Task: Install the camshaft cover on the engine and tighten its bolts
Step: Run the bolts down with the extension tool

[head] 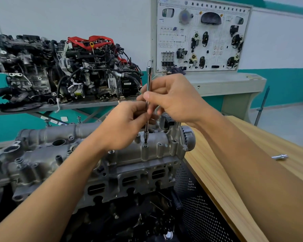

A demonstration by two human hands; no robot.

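The grey cast camshaft cover lies on top of the engine in front of me. A long chrome extension bar stands upright, its bit set in a bolt near the cover's right end. My left hand pinches the bar's lower part. My right hand grips the bar higher up, fingers wrapped round it. Two bolts stick up along the cover's far edge.
A wooden bench runs along the right, with a loose chrome socket piece on it. Behind stands a second engine on a metal stand, and a white training board on a grey cabinet. Perforated black metal sits below the engine.
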